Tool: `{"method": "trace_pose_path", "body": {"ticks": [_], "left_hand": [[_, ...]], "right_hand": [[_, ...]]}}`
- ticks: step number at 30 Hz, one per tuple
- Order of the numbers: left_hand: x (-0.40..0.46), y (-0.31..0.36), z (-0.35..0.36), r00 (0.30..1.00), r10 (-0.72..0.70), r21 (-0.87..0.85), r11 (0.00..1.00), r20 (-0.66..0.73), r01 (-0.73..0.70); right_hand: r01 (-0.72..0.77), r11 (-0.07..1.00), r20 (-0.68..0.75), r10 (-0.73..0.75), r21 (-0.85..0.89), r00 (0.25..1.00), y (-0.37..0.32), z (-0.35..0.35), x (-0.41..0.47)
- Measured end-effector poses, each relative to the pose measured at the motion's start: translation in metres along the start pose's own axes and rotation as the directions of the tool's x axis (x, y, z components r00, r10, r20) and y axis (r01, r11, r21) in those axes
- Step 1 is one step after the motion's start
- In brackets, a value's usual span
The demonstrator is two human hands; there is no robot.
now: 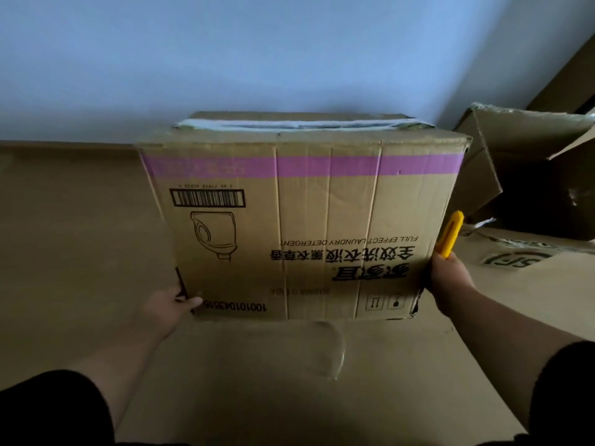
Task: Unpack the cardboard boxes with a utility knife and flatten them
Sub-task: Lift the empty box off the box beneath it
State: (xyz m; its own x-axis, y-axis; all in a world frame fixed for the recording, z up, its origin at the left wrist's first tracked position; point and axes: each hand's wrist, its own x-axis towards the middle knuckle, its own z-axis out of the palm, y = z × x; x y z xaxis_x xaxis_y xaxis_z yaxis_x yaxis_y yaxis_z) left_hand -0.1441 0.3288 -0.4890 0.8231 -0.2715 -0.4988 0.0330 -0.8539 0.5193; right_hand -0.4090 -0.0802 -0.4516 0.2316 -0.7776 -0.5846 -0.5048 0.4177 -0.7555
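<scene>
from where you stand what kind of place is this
Probably a bare room at home, used for breaking down deliveries: a plain wall, flattened cardboard covering the floor, and an opened shipping box beside the laundry detergent box.

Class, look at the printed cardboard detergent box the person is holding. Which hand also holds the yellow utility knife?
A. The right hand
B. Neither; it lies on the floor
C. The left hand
A: the yellow utility knife sticks up from the right hand at the printed cardboard detergent box's right edge; the left hand grips only the box's lower left corner.
</scene>
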Motion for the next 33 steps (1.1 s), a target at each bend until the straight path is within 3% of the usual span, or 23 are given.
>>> {"method": "trace_pose_path", "body": {"ticks": [10, 24, 30, 33], "left_hand": [[0.018, 0.019, 0.021, 0.996, -0.023, -0.077, 0.997, -0.082, 0.017], [0.077, 0.026, 0.027, 0.993, -0.044, 0.011, 0.999, -0.109, 0.046], [0.092, 0.006, 0.036, 0.992, -0.127, 0.066, 0.99, 0.024, 0.125], [0.085, -0.002, 0.035, 0.997, -0.068, 0.197, 0.979, 0.045, 0.058]], "right_hand": [[-0.176, 0.982, 0.005, 0.176, 0.063, 0.984, 0.014, -0.003, 0.004], [-0.118, 0.963, -0.013, 0.125, 0.244, 0.992, -0.02, 0.038, 0.053], [-0.17, 0.973, 0.017, 0.169, 0.157, 0.985, 0.001, 0.048, 0.066], [-0.17, 0.984, 0.054, 0.167, 0.06, 0.985, 0.017, 0.038, 0.067]]}}
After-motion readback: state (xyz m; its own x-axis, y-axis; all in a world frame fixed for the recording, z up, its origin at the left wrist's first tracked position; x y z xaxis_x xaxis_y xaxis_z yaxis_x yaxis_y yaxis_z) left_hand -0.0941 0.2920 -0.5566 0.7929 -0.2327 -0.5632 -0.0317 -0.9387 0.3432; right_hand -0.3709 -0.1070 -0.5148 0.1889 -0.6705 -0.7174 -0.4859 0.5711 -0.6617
